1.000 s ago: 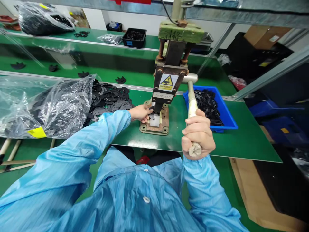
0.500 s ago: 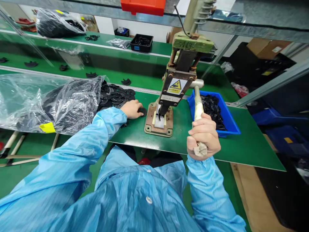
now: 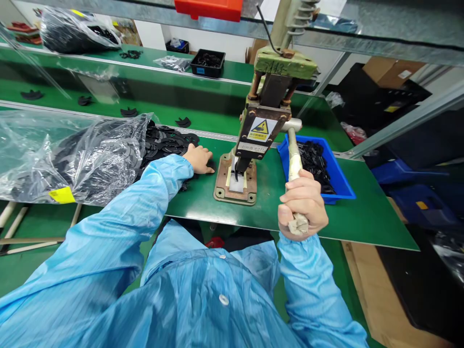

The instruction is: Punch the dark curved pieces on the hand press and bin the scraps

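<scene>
Press [image 3: 253, 140] stands on the green bench [image 3: 355, 217], its rusty base plate [image 3: 221, 191] bolted down just in front of the person, with a yellow warning label [image 3: 261, 128] on its head and a white pad [image 3: 237, 183] under the ram. Its lever [image 3: 293, 159] slopes from the head down toward the person, and the right hand [image 3: 302, 205] is wrapped tight round the lever's lower end in a full fist, the taped tip poking out below the fingers. The left hand [image 3: 198, 158] lies flat, palm down and fingers loosely spread, on the bench just left of the base plate, resting on black parts [image 3: 166, 142] at the near edge of a loose heap; whether it has hold of one of them cannot be told. That heap spills from a clear plastic bag [image 3: 72, 159] further left, which bears a yellow tag [image 3: 62, 195]. Right of the press, touching distance from the lever, sits a blue bin [image 3: 340, 186] with more black pieces in it. Both arms wear light blue sleeves [image 3: 145, 212]. Behind the bench runs a green belt [image 3: 108, 106] with a few single black parts on it, and on the shelf beyond stand a black tray [image 3: 207, 63] and another bag. A red box [image 3: 208, 8] sits on the rail overhead.
</scene>
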### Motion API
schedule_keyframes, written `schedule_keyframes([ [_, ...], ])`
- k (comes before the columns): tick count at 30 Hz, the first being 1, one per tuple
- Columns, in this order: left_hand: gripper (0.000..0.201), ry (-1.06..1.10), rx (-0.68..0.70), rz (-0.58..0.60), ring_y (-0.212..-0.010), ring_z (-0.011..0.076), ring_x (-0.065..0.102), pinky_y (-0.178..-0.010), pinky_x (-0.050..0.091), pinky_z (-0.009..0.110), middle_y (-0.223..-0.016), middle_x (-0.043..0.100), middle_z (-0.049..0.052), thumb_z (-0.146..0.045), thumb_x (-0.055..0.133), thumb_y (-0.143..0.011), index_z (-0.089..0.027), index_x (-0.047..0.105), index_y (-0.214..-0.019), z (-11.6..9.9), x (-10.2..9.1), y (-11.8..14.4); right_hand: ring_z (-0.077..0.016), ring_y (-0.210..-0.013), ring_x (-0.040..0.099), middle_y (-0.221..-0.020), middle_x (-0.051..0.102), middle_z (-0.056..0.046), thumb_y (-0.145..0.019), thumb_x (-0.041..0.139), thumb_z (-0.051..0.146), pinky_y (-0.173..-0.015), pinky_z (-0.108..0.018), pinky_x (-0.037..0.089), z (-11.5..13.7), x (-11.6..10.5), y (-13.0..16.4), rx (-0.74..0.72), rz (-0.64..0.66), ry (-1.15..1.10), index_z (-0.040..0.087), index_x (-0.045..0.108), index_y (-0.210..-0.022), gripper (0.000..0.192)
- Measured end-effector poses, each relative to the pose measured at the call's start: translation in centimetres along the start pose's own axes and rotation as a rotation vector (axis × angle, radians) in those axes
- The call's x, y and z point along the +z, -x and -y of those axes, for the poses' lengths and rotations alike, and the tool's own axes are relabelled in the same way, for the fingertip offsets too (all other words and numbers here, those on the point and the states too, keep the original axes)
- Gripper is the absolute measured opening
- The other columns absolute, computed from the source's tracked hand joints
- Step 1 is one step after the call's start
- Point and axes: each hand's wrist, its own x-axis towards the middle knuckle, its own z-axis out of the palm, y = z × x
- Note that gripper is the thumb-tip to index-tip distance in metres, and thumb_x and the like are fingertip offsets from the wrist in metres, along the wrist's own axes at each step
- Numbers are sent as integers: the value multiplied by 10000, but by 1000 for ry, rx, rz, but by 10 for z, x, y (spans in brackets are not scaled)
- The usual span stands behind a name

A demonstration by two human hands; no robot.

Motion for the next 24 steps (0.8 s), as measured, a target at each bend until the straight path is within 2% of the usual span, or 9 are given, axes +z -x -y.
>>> schedule_keyframes([
  [5,480,57,-55,35,-1316,394,622,-1162,311,555,-1307,756,185,-544,672,-953,-194,705,-1279,-10,9,-2,-189,-857,698,-694,651,46,-834,742,332,-1096,-584,582,0,1,1,9,-17,-16,255,601,-689,217],
  [8,572,107,-153,56,-1257,390,679,-1148,351,542,-1252,780,186,-559,718,-913,-181,623,-1332,-17,9,-5,-186,-852,697,-691,648,43,-850,741,351,-1095,-574,588,1,2,1,15,-19,-3,260,596,-689,235],
  [11,679,195,-228,17,-1207,396,715,-1133,389,536,-1207,790,200,-508,788,-858,-159,538,-1385,-23,9,-5,-185,-854,696,-693,648,44,-858,733,355,-1088,-571,590,1,2,0,17,-16,-3,263,598,-695,231],
  [15,705,397,-278,-60,-1159,350,742,-1015,495,419,-1195,785,203,-393,806,-849,-143,487,-1427,-28,16,0,-182,-861,695,-694,650,45,-849,738,334,-1089,-569,583,1,3,0,8,-25,-22,250,600,-693,224],
  [18,514,463,-292,-69,-1150,357,741,-931,540,398,-1195,774,199,-390,745,-891,-158,588,-1321,-31,22,2,-179,-855,694,-687,646,45,-853,739,346,-1087,-564,583,0,4,0,6,-37,-20,250,591,-684,244],
  [21,270,405,-231,-83,-1180,373,725,-967,552,426,-1208,753,197,-394,679,-932,-194,674,-1113,-33,19,5,-180,-845,697,-684,644,47,-852,741,359,-1085,-567,588,-1,3,1,2,-32,3,256,582,-677,258],
  [24,158,443,-174,-215,-1184,345,717,-1011,549,407,-1138,748,179,-352,680,-949,-199,640,-955,-34,9,11,-185,-842,703,-692,646,44,-853,734,365,-1083,-578,594,-1,2,1,2,-7,28,259,579,-682,254],
])
